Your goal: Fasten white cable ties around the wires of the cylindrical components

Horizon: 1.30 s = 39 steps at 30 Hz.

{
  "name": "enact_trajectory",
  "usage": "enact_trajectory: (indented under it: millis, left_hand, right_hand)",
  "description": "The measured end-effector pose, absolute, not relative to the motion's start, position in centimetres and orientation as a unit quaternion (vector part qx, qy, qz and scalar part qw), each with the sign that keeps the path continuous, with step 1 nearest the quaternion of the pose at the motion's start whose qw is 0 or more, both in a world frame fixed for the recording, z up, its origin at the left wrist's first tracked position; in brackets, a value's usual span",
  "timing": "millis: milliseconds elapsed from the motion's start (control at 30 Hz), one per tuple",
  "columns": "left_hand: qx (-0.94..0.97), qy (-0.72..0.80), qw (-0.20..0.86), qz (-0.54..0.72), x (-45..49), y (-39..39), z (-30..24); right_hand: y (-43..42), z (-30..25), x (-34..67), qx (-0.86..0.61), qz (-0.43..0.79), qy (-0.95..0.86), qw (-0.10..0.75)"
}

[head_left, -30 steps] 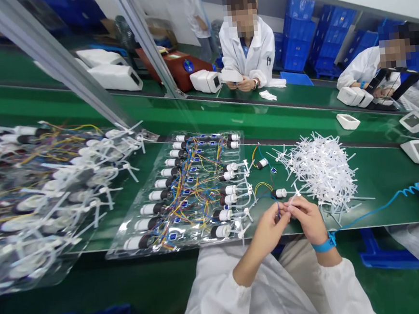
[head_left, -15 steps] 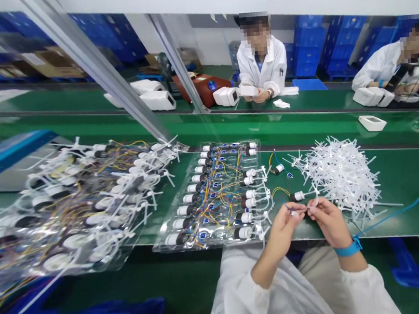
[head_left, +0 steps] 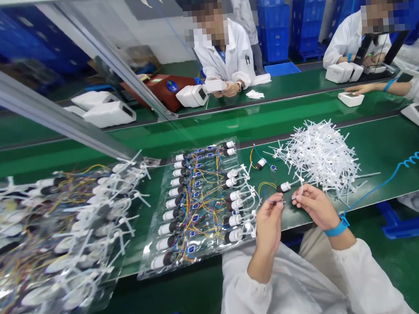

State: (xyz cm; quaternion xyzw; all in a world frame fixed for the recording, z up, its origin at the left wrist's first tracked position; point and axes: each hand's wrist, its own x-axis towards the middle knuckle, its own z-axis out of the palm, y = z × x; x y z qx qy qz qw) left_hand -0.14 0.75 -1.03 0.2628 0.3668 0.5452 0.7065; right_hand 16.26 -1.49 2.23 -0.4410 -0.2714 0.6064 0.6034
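My left hand (head_left: 269, 222) is closed in a pinch on thin wires at the near edge of the green bench (head_left: 376, 153). My right hand (head_left: 317, 206), with a blue wrist strap (head_left: 336, 228), pinches a small white tube piece just right of it. The two hands are a short gap apart. A small black-and-white motor with wires (head_left: 283, 187) lies right above them. A heap of white plastic connectors (head_left: 320, 155) sits beyond my right hand. A clear tray of wired motors (head_left: 198, 201) lies left of my left hand.
More clear trays of wired parts (head_left: 56, 237) fill the left of the bench. A metal frame post (head_left: 46, 116) slants across the left. Two people in white coats sit across the belt with white devices (head_left: 192, 95). Another person's arm (head_left: 381, 87) reaches in at the right. A blue coiled cord (head_left: 409, 163) runs right.
My hands have drawn slightly apart, with a gap between the pinched ends now. The view has swung and tilted, so the bench and trays sit differently in the picture.
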Motion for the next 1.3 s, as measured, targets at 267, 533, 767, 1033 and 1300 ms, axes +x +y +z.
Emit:
enact_trajectory:
  millis: [267,533,767,1033,1300]
  left_hand:
    - [0.288,0.381,0.706,0.523,0.1,0.5,-0.3]
    - [0.313,0.383,0.698,0.518,0.0,0.6,-0.4]
    - [0.349,0.379,0.682,0.52,0.1,0.5,-0.4]
    - [0.389,0.389,0.667,0.502,-0.1,0.3,0.2]
    - [0.416,0.398,0.642,0.506,-0.1,0.3,0.4]
  right_hand:
    - [-1.5,1.8,14.7,-0.404,0.618,-0.252,0.626]
    - [-1.3,1.6,15.0,-0.4,0.616,-0.261,0.627]
    - [-1.2,1.7,15.0,-0.399,0.61,-0.266,0.63]
    - [-1.2,1.8,15.0,-0.419,0.592,-0.286,0.627]
    - [-1.3,1.7,15.1,-0.424,0.582,-0.304,0.624]
